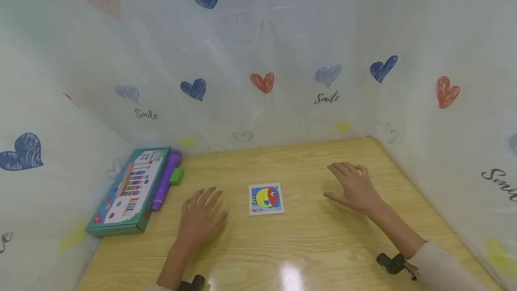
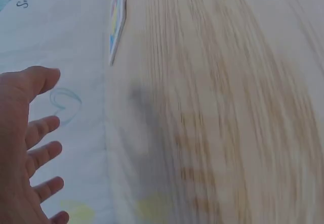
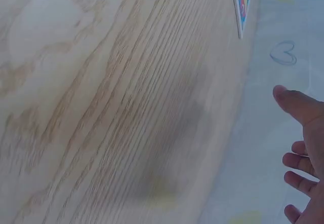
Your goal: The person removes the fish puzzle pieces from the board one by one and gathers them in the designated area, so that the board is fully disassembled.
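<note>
Both hands (image 1: pixel 199 219) (image 1: pixel 357 191) spread, white-bordered square card (image 1: pixel 266 199) between them, yellow fish (image 1: pixel 266 197) with red face on blue

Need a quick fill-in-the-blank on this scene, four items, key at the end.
1. The left hand and the right hand hold ____.
2. The card shows a drawing of a red-and-yellow ____.
3. The small block beside the purple stick is coloured ____.
4. In the head view, the flat box lies on the ____ side of the table.

Missing words: nothing; fish; green; left
</note>
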A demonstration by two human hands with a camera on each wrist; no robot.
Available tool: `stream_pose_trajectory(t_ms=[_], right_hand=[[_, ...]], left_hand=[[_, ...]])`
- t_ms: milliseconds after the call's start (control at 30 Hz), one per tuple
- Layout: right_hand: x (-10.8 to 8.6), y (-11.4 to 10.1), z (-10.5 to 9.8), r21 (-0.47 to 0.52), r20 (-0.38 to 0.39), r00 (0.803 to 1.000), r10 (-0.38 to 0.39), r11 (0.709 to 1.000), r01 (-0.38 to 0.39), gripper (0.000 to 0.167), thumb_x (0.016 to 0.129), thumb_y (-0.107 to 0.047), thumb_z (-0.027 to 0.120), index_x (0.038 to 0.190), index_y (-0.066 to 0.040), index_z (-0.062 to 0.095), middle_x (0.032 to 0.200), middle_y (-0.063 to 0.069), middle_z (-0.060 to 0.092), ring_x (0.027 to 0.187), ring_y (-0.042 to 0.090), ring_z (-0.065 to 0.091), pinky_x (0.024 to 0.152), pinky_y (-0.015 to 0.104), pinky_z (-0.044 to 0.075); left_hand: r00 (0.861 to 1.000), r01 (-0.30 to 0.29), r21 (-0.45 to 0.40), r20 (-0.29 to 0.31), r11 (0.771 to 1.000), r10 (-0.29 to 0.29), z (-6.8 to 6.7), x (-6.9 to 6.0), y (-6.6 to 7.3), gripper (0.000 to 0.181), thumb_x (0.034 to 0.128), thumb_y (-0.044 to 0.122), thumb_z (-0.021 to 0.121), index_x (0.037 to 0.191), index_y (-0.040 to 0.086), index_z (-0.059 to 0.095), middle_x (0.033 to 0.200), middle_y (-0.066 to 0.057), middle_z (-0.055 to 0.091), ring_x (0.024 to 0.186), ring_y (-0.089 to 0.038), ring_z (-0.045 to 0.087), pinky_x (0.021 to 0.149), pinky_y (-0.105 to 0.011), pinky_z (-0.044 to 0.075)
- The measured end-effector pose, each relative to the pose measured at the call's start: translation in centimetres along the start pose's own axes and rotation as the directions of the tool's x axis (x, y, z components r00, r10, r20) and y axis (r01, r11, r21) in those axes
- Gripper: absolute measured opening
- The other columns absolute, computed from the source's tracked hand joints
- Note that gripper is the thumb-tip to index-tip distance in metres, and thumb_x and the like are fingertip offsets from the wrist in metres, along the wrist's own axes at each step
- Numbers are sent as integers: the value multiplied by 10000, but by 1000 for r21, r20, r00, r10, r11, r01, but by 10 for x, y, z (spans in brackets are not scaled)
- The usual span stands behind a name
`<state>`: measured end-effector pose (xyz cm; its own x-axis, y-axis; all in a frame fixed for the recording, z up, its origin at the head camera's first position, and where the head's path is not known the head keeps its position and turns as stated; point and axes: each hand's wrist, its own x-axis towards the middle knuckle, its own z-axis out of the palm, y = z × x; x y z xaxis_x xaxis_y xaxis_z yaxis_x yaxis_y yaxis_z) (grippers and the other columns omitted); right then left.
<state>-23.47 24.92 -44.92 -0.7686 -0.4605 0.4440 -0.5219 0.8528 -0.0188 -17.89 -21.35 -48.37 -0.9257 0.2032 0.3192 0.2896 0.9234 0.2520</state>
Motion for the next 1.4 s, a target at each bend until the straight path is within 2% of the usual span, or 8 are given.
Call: stream_pose_trajectory(t_ms=[233,333,433,667,900,1067,1233,1400], right_hand=[[20,-21,16,56,57,998,-19,998,16,702,812,-421,817,1347,-27,590,1328,176,590,1232,372,504,961,635,333],[28,-29,23,92,68,997,-28,996,21,664,822,-386,820,1336,-28,600,1314,162,603,1223,359,514,963,622,337],[36,-36,29,131,89,996,-26,991,14,626,837,-369,812,1325,-34,609,1308,146,610,1221,343,519,961,611,335],[48,-45,40,199,115,993,-23,980,-1,518,853,-298,808,1273,-44,645,1270,121,634,1197,316,543,959,599,337],[56,-53,53,257,116,992,-57,966,26,443,864,-264,797,1232,-54,668,1222,96,659,1160,296,565,929,556,350],[62,-60,58,286,137,990,-45,958,4,402,871,-249,787,1210,-61,680,1208,83,672,1163,286,568,939,525,351],[68,-70,60,318,171,984,-44,948,-13,380,883,-231,765,1206,-51,681,1210,91,673,1179,296,564,945,524,343],[71,-74,66,316,170,984,-58,949,1,352,877,-217,765,1183,-61,689,1182,77,685,1159,280,578,915,492,358]], left_hand=[[994,-90,-72,-72,993,85,17,14,17,509,925,384,692,1373,154,613,1446,-78,525,1325,-343,437,1037,-608,331],[991,-109,-117,-95,987,98,23,18,22,458,918,347,710,1325,147,646,1425,-78,546,1311,-335,457,1045,-591,341],[991,-103,-161,-103,982,87,28,22,25,413,913,320,724,1286,151,667,1414,-73,556,1312,-328,460,1060,-577,332],[996,-68,-237,-71,969,53,38,34,38,368,928,313,706,1270,178,679,1413,-37,556,1336,-306,449,1096,-554,302],[997,-48,-240,-77,970,31,51,44,46,377,910,308,725,1269,199,689,1395,-12,569,1329,-269,460,1066,-548,348],[998,-28,-312,-54,950,12,58,49,52,371,918,280,726,1276,193,688,1389,-12,577,1335,-264,463,1091,-558,323],[998,-62,-380,-39,923,51,67,51,54,352,924,263,706,1255,143,700,1347,-23,605,1297,-263,504,1077,-547,355],[993,-120,-391,-32,912,117,77,51,55,347,923,259,690,1244,129,699,1327,-29,602,1285,-262,506,1083,-537,339]])
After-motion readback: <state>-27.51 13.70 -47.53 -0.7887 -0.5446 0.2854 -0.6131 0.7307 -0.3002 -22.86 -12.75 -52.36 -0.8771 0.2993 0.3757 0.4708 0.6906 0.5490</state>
